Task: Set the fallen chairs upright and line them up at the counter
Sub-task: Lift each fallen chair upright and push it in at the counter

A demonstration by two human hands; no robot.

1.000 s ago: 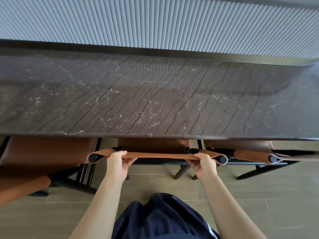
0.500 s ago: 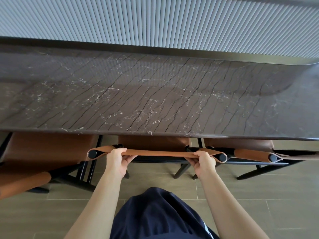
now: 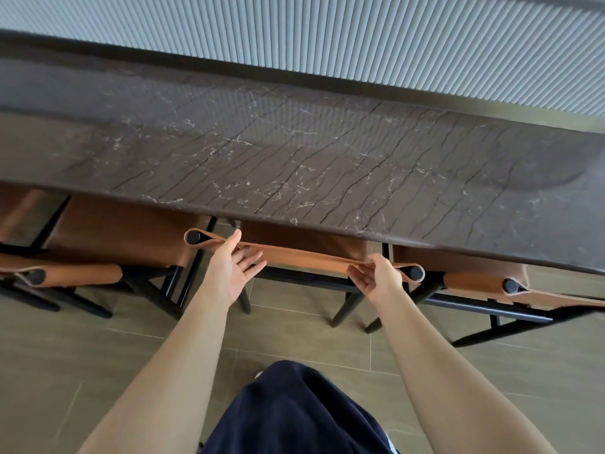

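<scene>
Middle chair backrest [image 3: 304, 257] runs along the counter [image 3: 294, 158] edge, just beside it; right hand [image 3: 376, 280] pinches it, left hand [image 3: 232, 273] splayed, thumb touching.

Squeezing past middle chair [image 3: 304, 257]: narrow gaps to left chair [image 3: 124, 234] and right chair [image 3: 458, 263]. Hitting counter [image 3: 294, 158] overhang above. Clearing floor [image 3: 294, 332] behind.

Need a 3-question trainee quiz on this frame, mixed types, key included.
1. True or false: the left hand has its fingers curled round the middle chair's backrest.
2. What does the right hand hold? A the backrest; B a chair leg; C nothing.
3. Fill in: the middle chair's seat sits partly under the ___.
Key: 1 false, its fingers are straight; 2 A; 3 counter.
</scene>
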